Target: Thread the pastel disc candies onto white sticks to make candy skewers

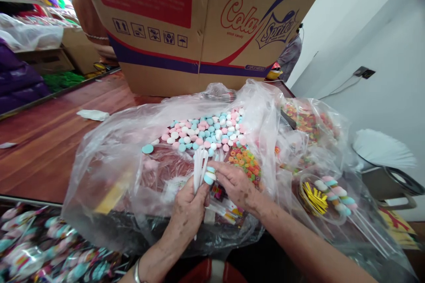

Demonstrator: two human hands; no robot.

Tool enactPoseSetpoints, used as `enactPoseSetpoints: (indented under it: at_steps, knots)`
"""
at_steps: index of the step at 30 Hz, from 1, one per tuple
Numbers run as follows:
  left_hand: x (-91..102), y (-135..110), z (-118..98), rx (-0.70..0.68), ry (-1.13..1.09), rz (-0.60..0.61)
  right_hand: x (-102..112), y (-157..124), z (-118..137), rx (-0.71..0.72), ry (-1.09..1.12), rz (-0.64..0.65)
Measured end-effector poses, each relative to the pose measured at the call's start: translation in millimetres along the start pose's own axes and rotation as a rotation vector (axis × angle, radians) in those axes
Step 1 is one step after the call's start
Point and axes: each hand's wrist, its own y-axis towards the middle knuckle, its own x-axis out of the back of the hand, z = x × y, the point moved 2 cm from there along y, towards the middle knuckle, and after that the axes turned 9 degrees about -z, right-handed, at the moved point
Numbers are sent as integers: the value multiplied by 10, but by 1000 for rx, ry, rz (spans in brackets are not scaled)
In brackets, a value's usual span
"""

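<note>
My left hand (188, 212) is closed round a bunch of white plastic sticks (200, 166) that point up. A blue and a white round candy (209, 176) sit stacked at the sticks' base. My right hand (235, 183) pinches these candies with its fingertips. Both hands hover over a large clear plastic bag (109, 163). In the bag lies a pile of pink, blue and white candies (206, 130), and beside it a heap of small orange and green ring candies (246, 161).
A big cardboard box (206, 22) stands behind the bag on the wooden table (43, 141). Finished candy skewers (335, 194) and gold twist ties (314, 199) lie in another bag at right. Wrapped candies (49, 247) fill the lower left. A wall socket (364, 72) is at right.
</note>
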Motion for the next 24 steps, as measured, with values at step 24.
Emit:
enactPoseSetpoints:
  at_steps: [24]
  knots:
    - [13,-35,-202,71,68,120,374,492,-326,-166,-1218,251]
